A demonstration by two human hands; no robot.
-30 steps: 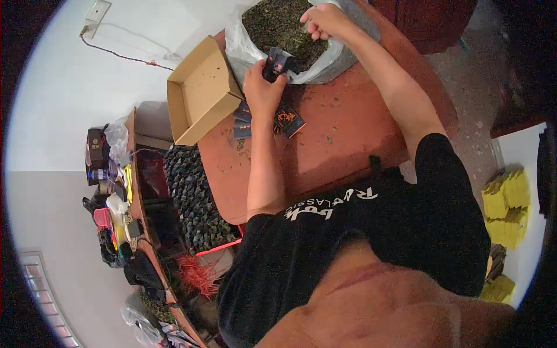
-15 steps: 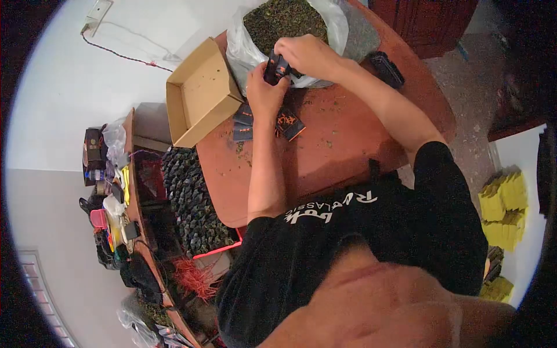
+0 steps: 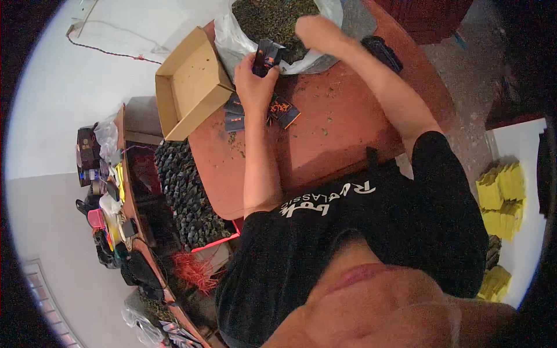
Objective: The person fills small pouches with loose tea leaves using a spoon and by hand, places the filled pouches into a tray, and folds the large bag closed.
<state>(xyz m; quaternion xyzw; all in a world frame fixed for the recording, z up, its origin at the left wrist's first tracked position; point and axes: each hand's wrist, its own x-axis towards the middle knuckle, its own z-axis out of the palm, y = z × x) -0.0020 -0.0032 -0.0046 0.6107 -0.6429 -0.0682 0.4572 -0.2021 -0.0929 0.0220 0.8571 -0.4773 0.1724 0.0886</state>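
My left hand (image 3: 255, 84) is wrapped round a small black packet (image 3: 267, 57) with orange print, held upright at the near side of a clear plastic bag (image 3: 227, 36). Dark green-brown dried leaves (image 3: 270, 23) fill that bag. Over the right part of the leaves is my right hand (image 3: 318, 35), its fingers curled in; whatever they may hold is hidden. Several flat black packets (image 3: 283, 111) with orange characters lie on the reddish table (image 3: 325, 151), beneath and beside my left wrist.
An open cardboard box (image 3: 191, 87) stands left of the bag, with a few crumbs inside. Below it, a red-edged tray holds many filled dark packets (image 3: 188, 197). A black object (image 3: 382, 53) lies at the table's right. Yellow packets (image 3: 500, 194) are stacked far right. Leaf crumbs dot the tabletop.
My right hand has left the black packet and moved right, over the leaves. My left hand still holds the packet, now with its top uncovered. The view has shifted slightly.
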